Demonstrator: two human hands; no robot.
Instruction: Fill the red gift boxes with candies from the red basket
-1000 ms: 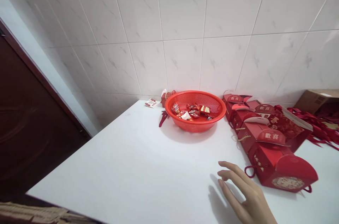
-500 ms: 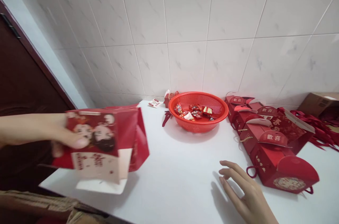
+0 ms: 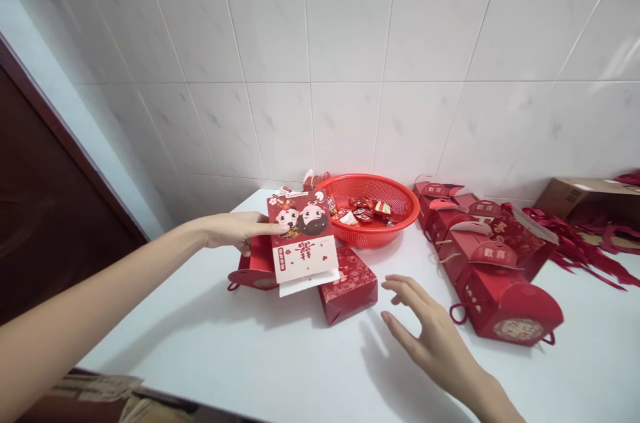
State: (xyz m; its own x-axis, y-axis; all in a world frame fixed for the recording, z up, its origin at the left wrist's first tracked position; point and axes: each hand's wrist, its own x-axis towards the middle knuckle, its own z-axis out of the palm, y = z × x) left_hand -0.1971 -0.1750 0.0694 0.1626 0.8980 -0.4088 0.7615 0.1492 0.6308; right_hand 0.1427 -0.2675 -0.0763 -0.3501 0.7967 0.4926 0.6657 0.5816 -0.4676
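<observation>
While the earlier frame has the left hand (image 3: 235, 231) carrying its load in over the near left corner of the desk (image 3: 225, 356), that hand now reaches farther in, toward the middle. I see it grasping a printed carton (image 3: 303, 243), thumb on top, two cartoon figures and a pale lower panel facing up.

Two more red pieces show around it: a looped box (image 3: 257, 263) on the side of the desk's left edge, and a patterned box (image 3: 350, 289) poking out on the other side. Whether these bear on the desk or are partly held up, I can't tell.

The right hand (image 3: 425, 323) has shifted inward and sits just beside the patterned box, empty, its fingers loose and slightly bent.

Near the far edge, the red basket (image 3: 375, 236) keeps its sweets (image 3: 363, 209), but the printed carton now overlaps its left rim from where I stand. A row of red boxes (image 3: 463, 249) still runs from the far edge toward the near one, right of the basket. Beyond it, toward the far right corner, dark red ribbons (image 3: 575, 243) lie by a cardboard box (image 3: 565, 196).
</observation>
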